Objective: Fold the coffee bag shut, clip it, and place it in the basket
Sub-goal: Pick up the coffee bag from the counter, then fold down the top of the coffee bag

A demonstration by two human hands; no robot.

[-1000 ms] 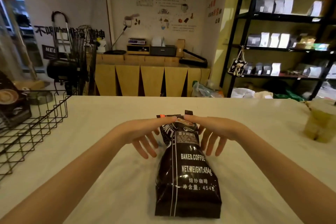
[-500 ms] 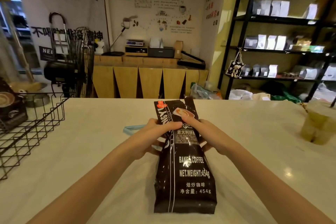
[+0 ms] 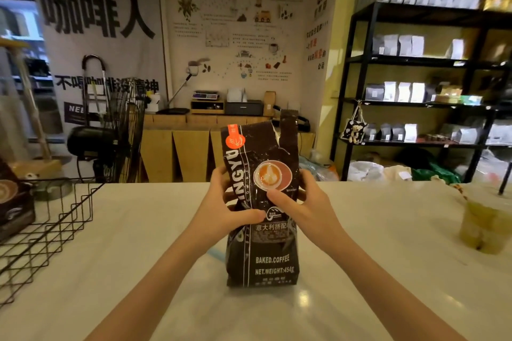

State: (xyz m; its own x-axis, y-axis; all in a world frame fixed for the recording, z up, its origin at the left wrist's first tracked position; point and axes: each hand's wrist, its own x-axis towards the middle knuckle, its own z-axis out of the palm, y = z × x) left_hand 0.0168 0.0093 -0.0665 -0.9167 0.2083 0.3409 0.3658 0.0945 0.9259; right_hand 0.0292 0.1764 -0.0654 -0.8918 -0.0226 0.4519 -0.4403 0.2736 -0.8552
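You've got the white table (image 3: 360, 271) under everything, smooth and a bit glossy, with a light glare spot just below your grip. Behind your hands, well back, there's the black metal shelving (image 3: 357, 69) off to the right with pale pouches lined up on it.

Far out to the left of your grip sits the wire basket (image 3: 55, 219), thin black rods bent into a zigzag grid, open on top. There's already a dark brown pack (image 3: 13, 205) tucked in its far left end.

The coffee bag (image 3: 263, 219) is standing upright on the table right between your hands, bottom flat on the surface. It's dark brown crinkly foil, shiny, with a latte cup picture, an orange sticker up top and white lettering lower down. The top is still open and unfolded, with a torn strip poking up on the right corner.

Your left hand (image 3: 221, 207) is wrapped on the bag's left edge, thumb pressed flat across the front, fingers gone behind it. Your right hand (image 3: 302, 205) mirrors that on the right edge, thumb on the front just under the cup picture. So both are closed onto the bag about mid-height.

Well to the right of your grip there's a clear plastic cup (image 3: 484, 227) of yellowish drink. Just below your left wrist a sliver of something pale blue (image 3: 214, 253) peeks out from behind the bag; can't tell what it is from here.
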